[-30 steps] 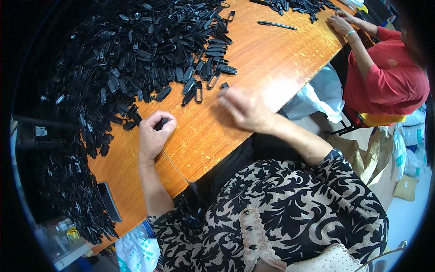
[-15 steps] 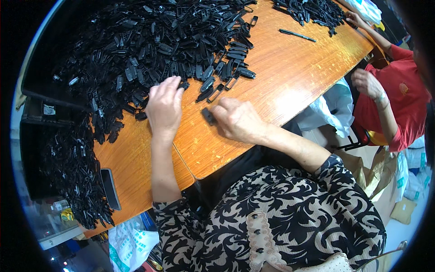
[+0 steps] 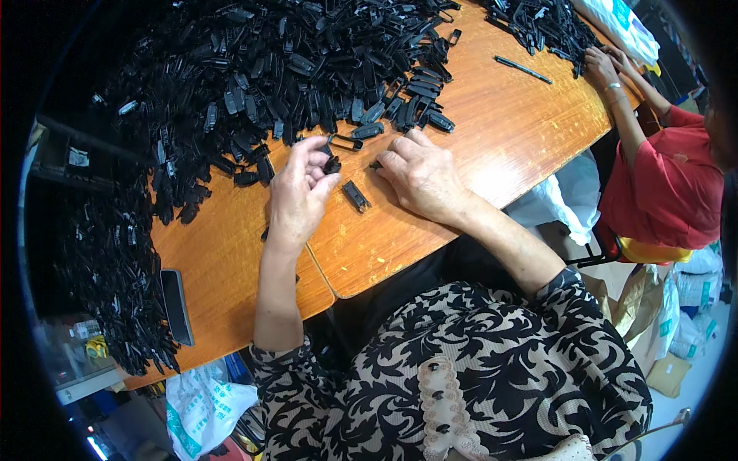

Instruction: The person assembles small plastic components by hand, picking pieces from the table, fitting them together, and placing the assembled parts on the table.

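My left hand (image 3: 298, 192) is partly curled, with a small black plastic part (image 3: 332, 164) between thumb and fingers. Just beyond its fingertips lies a black open-frame piece (image 3: 346, 143). My right hand (image 3: 424, 177) is closed in a pinch low over the table, and something small and dark shows at its fingertips, too hidden to name. On the wood between both hands rests a single black oblong plastic piece (image 3: 356, 197). Beyond them spreads a large heap of similar black plastic parts (image 3: 284, 69).
A dark phone (image 3: 176, 307) lies at the table's left edge beside the heap. Far right, a pen (image 3: 523, 69) lies on the wooden table (image 3: 492, 131). A co-worker in red (image 3: 665, 184) has both hands at a second black pile (image 3: 542, 31). White plastic bags (image 3: 565, 200) hang below the edge.
My right hand has let go of the oblong piece and moved away to the right. My left hand has drawn back from the heap with a small part. The co-worker's nearer hand has reached the second pile.
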The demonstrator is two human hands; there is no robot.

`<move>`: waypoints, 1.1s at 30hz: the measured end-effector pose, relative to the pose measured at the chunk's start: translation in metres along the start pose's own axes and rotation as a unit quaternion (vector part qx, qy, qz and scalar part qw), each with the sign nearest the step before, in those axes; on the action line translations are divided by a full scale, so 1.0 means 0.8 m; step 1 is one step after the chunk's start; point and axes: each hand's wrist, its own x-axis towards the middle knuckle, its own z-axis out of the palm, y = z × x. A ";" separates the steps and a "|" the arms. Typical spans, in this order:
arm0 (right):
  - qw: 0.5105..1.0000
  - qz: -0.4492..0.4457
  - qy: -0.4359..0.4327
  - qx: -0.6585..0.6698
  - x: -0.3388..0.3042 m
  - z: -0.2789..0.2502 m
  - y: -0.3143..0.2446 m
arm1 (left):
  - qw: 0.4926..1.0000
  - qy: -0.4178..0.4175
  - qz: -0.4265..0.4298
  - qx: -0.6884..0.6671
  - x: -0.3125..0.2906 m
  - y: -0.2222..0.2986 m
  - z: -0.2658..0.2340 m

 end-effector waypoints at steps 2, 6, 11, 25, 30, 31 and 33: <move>1.000 -0.011 0.014 0.016 0.002 -0.003 -0.004 | 0.999 -0.040 0.000 -0.026 0.000 -0.005 -0.001; 0.962 0.113 0.009 0.247 0.005 0.008 -0.013 | 0.988 -0.129 0.073 0.048 -0.005 -0.010 0.003; 0.833 0.280 -0.105 0.465 0.009 0.003 -0.006 | 0.971 -0.097 -0.058 -0.209 -0.001 0.002 0.004; 0.796 0.246 -0.084 0.546 0.010 0.017 -0.002 | 0.937 -0.186 -0.142 -0.258 0.003 -0.002 -0.009; 0.771 0.242 -0.105 0.579 0.014 0.009 0.005 | 0.986 -0.119 0.031 -0.115 0.000 -0.015 0.002; 0.757 0.241 -0.106 0.598 0.014 0.010 0.005 | 0.986 -0.120 0.031 -0.115 -0.001 -0.016 0.004; 0.745 0.236 -0.127 0.610 0.015 0.009 0.010 | 0.981 -0.110 0.010 -0.159 -0.003 -0.016 0.008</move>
